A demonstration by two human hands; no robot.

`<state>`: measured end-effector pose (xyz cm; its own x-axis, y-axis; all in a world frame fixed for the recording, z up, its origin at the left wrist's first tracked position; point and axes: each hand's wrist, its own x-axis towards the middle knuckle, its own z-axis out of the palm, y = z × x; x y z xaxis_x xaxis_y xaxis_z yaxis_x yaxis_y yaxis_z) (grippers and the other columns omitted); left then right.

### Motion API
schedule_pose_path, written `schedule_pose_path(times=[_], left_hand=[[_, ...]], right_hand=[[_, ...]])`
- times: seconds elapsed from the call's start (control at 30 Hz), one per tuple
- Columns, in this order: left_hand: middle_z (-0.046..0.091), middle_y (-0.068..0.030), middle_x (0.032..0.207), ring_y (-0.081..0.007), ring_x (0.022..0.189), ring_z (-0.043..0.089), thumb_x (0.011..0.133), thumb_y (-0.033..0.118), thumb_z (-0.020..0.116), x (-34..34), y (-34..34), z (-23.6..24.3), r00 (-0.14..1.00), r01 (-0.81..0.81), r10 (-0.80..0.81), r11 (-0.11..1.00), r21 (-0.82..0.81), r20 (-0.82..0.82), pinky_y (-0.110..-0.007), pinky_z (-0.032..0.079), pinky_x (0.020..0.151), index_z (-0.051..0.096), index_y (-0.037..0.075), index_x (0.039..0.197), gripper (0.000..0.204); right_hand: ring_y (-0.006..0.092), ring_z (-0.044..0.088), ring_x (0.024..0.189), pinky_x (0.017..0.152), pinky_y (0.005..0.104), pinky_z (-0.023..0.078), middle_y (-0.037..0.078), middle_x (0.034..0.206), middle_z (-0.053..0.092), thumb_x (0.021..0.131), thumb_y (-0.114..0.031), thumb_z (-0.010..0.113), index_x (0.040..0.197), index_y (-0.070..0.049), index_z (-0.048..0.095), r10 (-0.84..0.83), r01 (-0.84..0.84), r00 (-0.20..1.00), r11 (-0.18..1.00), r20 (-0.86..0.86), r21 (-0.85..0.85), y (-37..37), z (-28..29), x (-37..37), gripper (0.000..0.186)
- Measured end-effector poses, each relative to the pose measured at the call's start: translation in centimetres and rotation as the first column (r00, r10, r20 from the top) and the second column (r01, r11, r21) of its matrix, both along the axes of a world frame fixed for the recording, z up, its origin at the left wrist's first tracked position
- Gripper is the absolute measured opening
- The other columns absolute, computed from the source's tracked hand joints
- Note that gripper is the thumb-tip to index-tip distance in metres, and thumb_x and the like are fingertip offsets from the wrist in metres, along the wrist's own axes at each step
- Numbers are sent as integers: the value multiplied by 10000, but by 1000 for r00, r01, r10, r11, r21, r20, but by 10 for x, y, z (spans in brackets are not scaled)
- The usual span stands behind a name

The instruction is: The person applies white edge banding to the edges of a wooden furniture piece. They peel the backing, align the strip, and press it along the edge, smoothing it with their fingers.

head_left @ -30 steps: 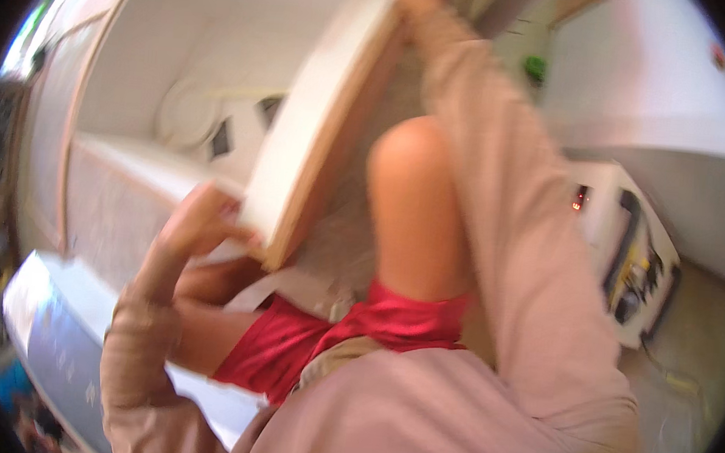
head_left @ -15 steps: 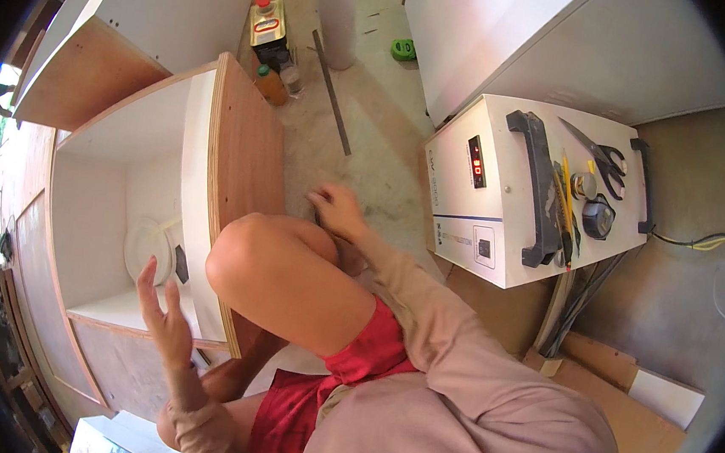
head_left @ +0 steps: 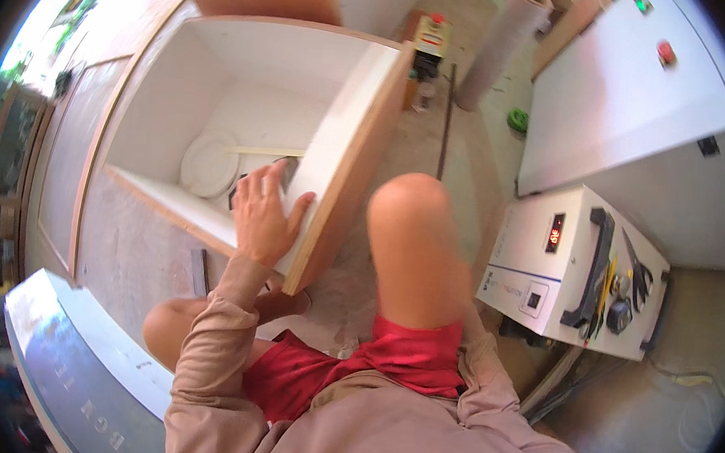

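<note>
My left hand [head_left: 263, 219] reaches over the near edge of an open white-lined wooden cabinet box [head_left: 349, 132]. Its fingers are stretched and the thumb stands apart, near the box's right wall; whether it touches the wall I cannot tell. Just beyond the fingertips lies a dark object [head_left: 289, 170], partly hidden by the hand, its kind unclear. Beside it inside the box are a round white disc [head_left: 210, 164] and a pale thin strip [head_left: 268, 152]. My right hand is hidden behind my raised right leg [head_left: 415, 256]; only the right sleeve [head_left: 488, 364] shows.
At right stands a white machine [head_left: 517, 260] with scissors [head_left: 638, 269] and a tape measure [head_left: 619, 315] on top, below a large grey cabinet [head_left: 618, 119]. A cardboard tube [head_left: 500, 50], a metal can [head_left: 430, 43] and a green object [head_left: 517, 120] are farther off.
The view has swung, so the box sits farther right. My left hand has moved from beside the box's opening to over its near edge. My right hand has gone out of sight behind my leg.
</note>
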<state>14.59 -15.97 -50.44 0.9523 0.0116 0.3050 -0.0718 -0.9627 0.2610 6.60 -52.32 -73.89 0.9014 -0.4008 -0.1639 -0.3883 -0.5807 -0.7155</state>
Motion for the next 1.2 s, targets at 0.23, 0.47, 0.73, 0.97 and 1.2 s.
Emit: schedule_pose_path(times=[0.23, 0.47, 0.73, 0.97, 1.2], left_hand=[[664, -182, 1113, -379, 1111, 642, 924, 152, 806, -55, -38, 18, 982, -131, 50, 874, -468, -182, -456, 532, 970, 748, 4, 1163, 287], [645, -198, 1049, -389, 1049, 636, 897, 90, 765, -73, -60, 2, 966, -245, 195, 896, -370, -168, -480, 541, 936, 702, -19, 1100, 239], [626, -159, 1051, -374, 1040, 621, 852, 92, 803, -77, -55, 11, 967, -248, 197, 869, -428, -161, -475, 537, 919, 683, -2, 1122, 311], [605, -109, 1037, -333, 1018, 601, 810, 134, 857, -114, -37, 25, 945, -297, 214, 878, -376, -249, -463, 499, 873, 696, 40, 1139, 378], [579, -136, 974, -335, 968, 614, 834, 129, 842, -108, -27, 27, 946, -218, 99, 901, -376, -310, -460, 490, 866, 677, 22, 1087, 320]], right_hand=[[80, 511, 747, 635, 326, 430, -19, 776, 617, 1087, -318, 667, 841, -21, 607, 30, -92, 977, 951, 210, 295, -32, 26, 42, 390], [72, 482, 724, 621, 303, 405, -39, 771, 581, 1120, -286, 611, 857, -56, 591, 5, -178, 946, 846, 325, 503, -36, 146, 115, 350], [160, 608, 879, 800, 303, 494, 54, 921, 656, 1094, -162, 650, 1032, -35, 679, 601, -628, 687, 774, 408, -83, 74, 313, 201, 144], [365, 644, 1193, 1056, 485, 528, 121, 1261, 676, 757, -8, 854, 1208, -74, 730, 986, -890, -120, -160, -119, -427, 175, 318, 205, 473], [328, 647, 1073, 949, 431, 569, 112, 1062, 650, 855, -41, 735, 1123, -35, 688, 945, -850, -259, -322, -201, -418, 177, 300, 214, 273]])
